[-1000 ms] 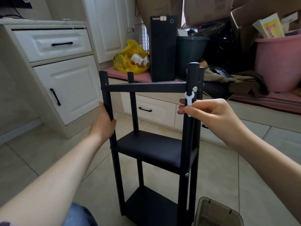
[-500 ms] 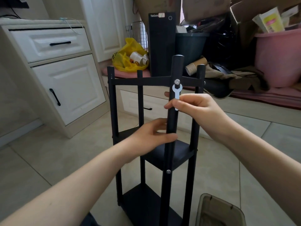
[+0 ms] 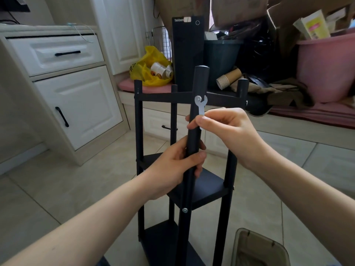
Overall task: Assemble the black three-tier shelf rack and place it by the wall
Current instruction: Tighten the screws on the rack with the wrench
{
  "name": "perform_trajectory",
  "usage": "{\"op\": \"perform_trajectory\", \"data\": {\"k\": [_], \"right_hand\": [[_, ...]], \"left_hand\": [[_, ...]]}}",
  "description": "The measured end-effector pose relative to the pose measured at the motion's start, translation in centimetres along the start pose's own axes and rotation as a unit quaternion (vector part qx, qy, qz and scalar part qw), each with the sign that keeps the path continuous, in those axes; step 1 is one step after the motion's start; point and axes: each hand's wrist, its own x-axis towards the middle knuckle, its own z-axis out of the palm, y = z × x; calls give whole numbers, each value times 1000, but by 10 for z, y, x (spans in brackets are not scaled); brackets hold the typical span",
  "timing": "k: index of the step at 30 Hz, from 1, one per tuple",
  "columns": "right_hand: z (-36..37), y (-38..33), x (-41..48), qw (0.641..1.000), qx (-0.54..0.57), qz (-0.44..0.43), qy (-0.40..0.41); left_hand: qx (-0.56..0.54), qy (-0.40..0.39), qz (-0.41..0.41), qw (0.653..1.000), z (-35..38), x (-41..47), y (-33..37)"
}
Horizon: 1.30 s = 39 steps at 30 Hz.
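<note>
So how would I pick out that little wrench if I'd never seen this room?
Find the black shelf rack on the tiled floor, then its nearest post. Near the top rail, the right hand pinches a small flat wrench there. It is the only pale, silvery tool on the dark frame.

rack [image 3: 209, 189] foot: cut off | wrench [image 3: 200, 104] handle: inside right hand [image 3: 230, 131]
</note>
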Motion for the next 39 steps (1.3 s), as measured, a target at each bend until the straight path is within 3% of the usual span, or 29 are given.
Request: {"op": "perform_trajectory", "data": {"k": [9, 27, 39], "right_hand": [[4, -7, 1, 999, 2, -13, 30], [5, 13, 7, 989, -103, 72, 77], [26, 18, 36, 982, -60, 169, 61]], "left_hand": [[-62, -41, 2, 997, 0, -3, 8], [58, 128, 49, 989, -11, 4, 13], [16, 105, 6, 994, -22, -3, 20]]}}
